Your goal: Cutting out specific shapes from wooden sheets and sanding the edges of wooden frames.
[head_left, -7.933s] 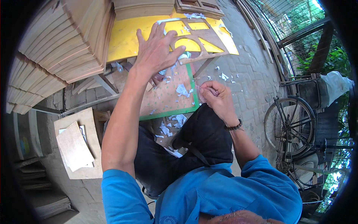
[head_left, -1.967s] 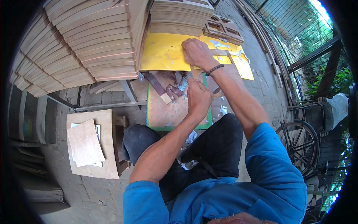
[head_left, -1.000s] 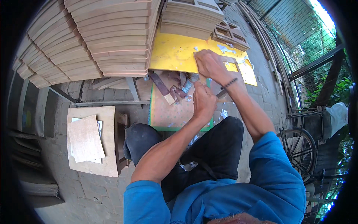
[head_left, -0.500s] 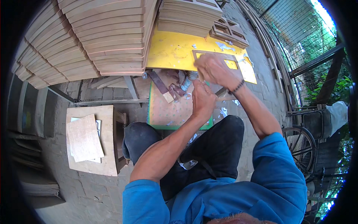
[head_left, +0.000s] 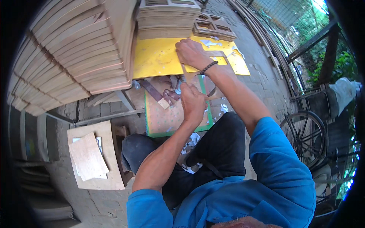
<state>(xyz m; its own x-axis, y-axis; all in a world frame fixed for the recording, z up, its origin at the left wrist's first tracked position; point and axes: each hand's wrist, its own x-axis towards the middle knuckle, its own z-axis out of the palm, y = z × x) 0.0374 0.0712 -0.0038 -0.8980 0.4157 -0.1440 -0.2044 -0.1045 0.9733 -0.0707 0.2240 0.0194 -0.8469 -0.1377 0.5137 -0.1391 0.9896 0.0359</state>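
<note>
Fingers of right hand [head_left: 193, 53] grip a cut-out plywood frame [head_left: 205, 76] over the yellow sheet [head_left: 156, 60]; left hand [head_left: 193, 103] closed beside it on the green-edged board [head_left: 167, 117]: trimming step, next likely needing steady bracing.

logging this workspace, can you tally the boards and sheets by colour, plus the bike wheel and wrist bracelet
yellow sheet: 1
green-edged board: 1
pale wooden board on the floor at left: 1
bicycle wheel: 1
beaded bracelet on the right hand: 1
total: 5
The stacked panels behind are too many to count.
</note>
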